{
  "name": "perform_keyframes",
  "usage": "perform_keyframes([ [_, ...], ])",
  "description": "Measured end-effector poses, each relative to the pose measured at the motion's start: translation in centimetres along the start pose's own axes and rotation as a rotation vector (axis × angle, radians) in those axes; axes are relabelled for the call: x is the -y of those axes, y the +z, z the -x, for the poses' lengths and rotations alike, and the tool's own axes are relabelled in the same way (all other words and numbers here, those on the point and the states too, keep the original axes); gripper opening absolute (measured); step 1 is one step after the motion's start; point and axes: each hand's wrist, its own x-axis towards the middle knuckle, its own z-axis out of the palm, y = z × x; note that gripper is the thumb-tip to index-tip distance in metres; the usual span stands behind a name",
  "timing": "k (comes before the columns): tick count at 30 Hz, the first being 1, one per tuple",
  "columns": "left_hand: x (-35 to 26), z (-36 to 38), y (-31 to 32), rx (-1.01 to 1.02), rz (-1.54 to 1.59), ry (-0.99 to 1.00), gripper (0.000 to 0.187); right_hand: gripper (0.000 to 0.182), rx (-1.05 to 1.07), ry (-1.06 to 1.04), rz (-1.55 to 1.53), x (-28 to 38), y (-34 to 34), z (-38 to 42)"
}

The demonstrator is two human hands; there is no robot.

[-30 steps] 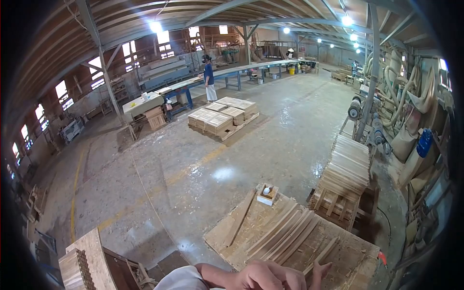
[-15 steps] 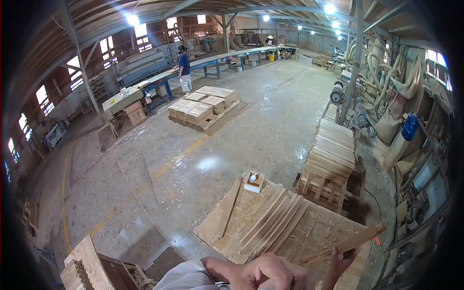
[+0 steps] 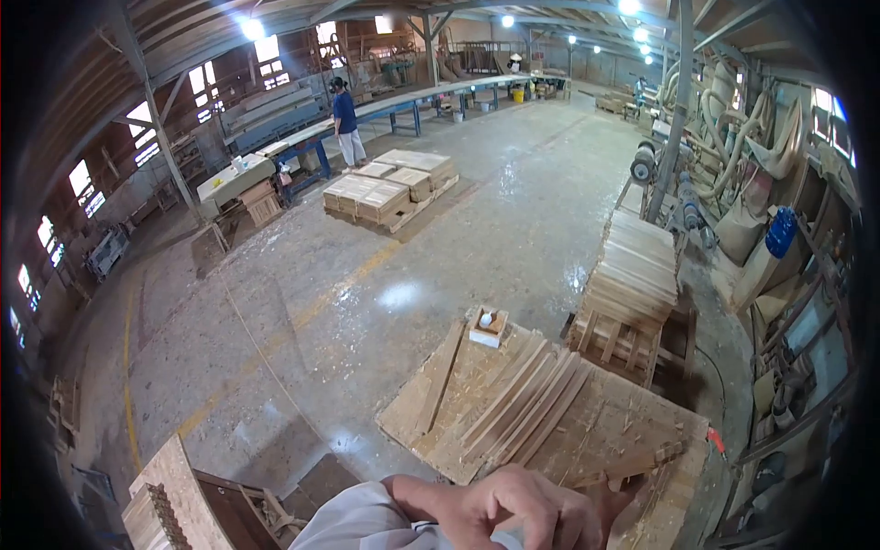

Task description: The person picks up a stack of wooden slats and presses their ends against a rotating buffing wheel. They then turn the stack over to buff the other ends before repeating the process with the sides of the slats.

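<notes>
At the bottom of the head view, my left hand reaches in from a light grey sleeve with its fingers curled closed. Whatever it may hold is hidden from the camera. Beyond it, my right hand, partly covered by the left, grips a wooden strip from below. This strip slants over the near right part of a board-topped worktable scattered with wood chips. Several thin wooden strips lie side by side just past my hands.
A small box with a white item inside stands at the table's far corner, near a single wooden strip. Stacked slats rise behind, right. A red-tipped tool is at the right edge. Across the floor, a person stands by a long bench.
The wooden strip in my right hand has dropped lower and moved left, nearer the tabletop. My left hand has shifted slightly, still curled. The whole view has moved a little.
</notes>
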Motion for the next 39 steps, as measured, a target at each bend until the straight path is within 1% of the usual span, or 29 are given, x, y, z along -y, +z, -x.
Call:
perform_keyframes([
  [2,0.3,0.0,0.1,0.012,0.026,0.011,0.018,0.098,0.008,-0.022,0.025,-0.4,-0.9,0.7],
  [4,0.5,-0.2,0.3,0.039,0.056,-0.035,0.016,0.102,0.099,0.053,0.021,1.5,-0.6,-0.4],
  [5,0.9,0.0,0.2,0.032,0.066,-0.036,0.016,0.102,0.096,0.06,0.031,2.9,-0.7,-0.4],
  [7,1.4,0.1,-0.4,0.096,-0.001,0.052,0.015,0.104,0.062,0.071,0.016,5.9,-0.4,-0.2],
  [8,1.7,0.2,-0.2,0.088,-0.009,0.053,0.015,0.104,0.072,0.075,0.014,5.2,-0.3,0.3],
  [10,2.2,0.3,0.2,0.048,-0.017,0.147,0.016,0.102,0.027,0.1,0.042,2.6,-0.2,1.7],
  [11,2.4,0.3,-0.2,0.044,-0.024,0.155,0.016,0.102,0.038,0.097,0.042,1.6,-0.3,1.9],
  [13,2.2,0.5,-1.6,0.273,-0.037,0.184,0.024,0.103,0.102,0.009,0.039,1.2,0.1,1.4],
  [14,1.6,1.0,-1.7,0.272,-0.049,0.187,0.024,0.103,0.112,0.006,0.033,1.0,0.3,1.2],
  [16,0.1,2.4,-1.4,0.034,-0.182,-0.098,0.025,0.099,0.141,0.047,-0.002,1.4,0.3,1.6],
  [17,0.4,3.4,-2.2,-0.049,-0.379,-0.21,0.028,0.097,0.152,0.064,-0.017,1.9,0.2,1.4],
  [19,2.1,5.1,-4.5,-0.126,-0.851,-0.455,0.036,0.094,0.163,0.101,-0.04,3.5,0.0,1.3],
  [21,4.8,7.0,-7.1,-0.092,-1.066,-0.664,0.057,0.091,0.193,0.093,-0.081,8.7,2.0,2.0],
  [22,6.6,8.8,-8.8,-0.093,-1.049,-0.665,0.057,0.089,0.227,0.078,-0.124,10.5,2.4,2.8],
  [24,9.8,13.0,-12.5,-0.066,-0.97,-0.668,0.077,0.086,0.215,0.081,-0.06,6.9,3.1,5.0],
  [25,10.8,15.4,-13.9,-0.059,-0.948,-0.666,0.077,0.083,0.208,0.083,-0.009,5.8,3.1,6.2],
  [26,11.8,17.8,-15.4,-0.054,-1.0,-0.72,0.083,0.083,0.191,0.082,0.01,6.3,3.2,6.7],
  [27,12.5,19.2,-16.6,-0.044,-1.048,-0.771,0.09,0.079,0.21,0.139,-0.025,8.2,4.0,6.4],
  [28,12.5,20.3,-17.3,-0.013,-1.017,-0.773,0.09,0.075,0.213,0.203,-0.064,10.0,4.9,6.3],
  [29,12.3,21.3,-17.8,-0.036,-0.828,-0.793,0.099,0.071,0.257,0.12,-0.072,11.7,5.1,6.4],
  [30,12.1,21.6,-17.9,-0.05,-0.638,-0.818,0.108,0.071,0.196,0.127,-0.052,14.2,5.1,6.8],
  [31,11.5,21.3,-17.2,-0.014,-0.609,-0.829,0.108,0.071,0.271,0.186,0.027,17.1,5.5,7.2],
  [32,9.9,20.6,-16.1,-0.027,-0.55,-0.888,0.104,0.072,0.384,0.24,0.096,19.2,6.2,7.2],
  [33,7.8,19.8,-15.3,-0.064,-0.507,-0.936,0.1,0.074,0.437,0.272,0.214,19.4,6.0,8.0],
  [34,5.8,19.6,-15.5,-0.117,-0.473,-0.98,0.096,0.075,0.433,0.28,0.168,20.3,6.5,8.7],
  [36,6.2,22.4,-15.8,-0.074,-0.642,-0.836,0.093,0.08,0.39,0.278,0.017,19.9,7.2,11.3],
  [37,5.6,22.7,-15.5,-0.108,-0.662,-0.841,0.093,0.084,0.336,0.27,-0.077,19.1,7.1,12.6],
  [38,5.2,22.6,-14.4,-0.201,-0.531,-0.814,0.092,0.084,0.363,0.284,-0.084,19.9,8.4,13.8],
  [39,5.2,22.9,-13.9,-0.29,-0.392,-0.781,0.091,0.088,0.217,0.278,-0.082,21.5,9.8,15.8],
])
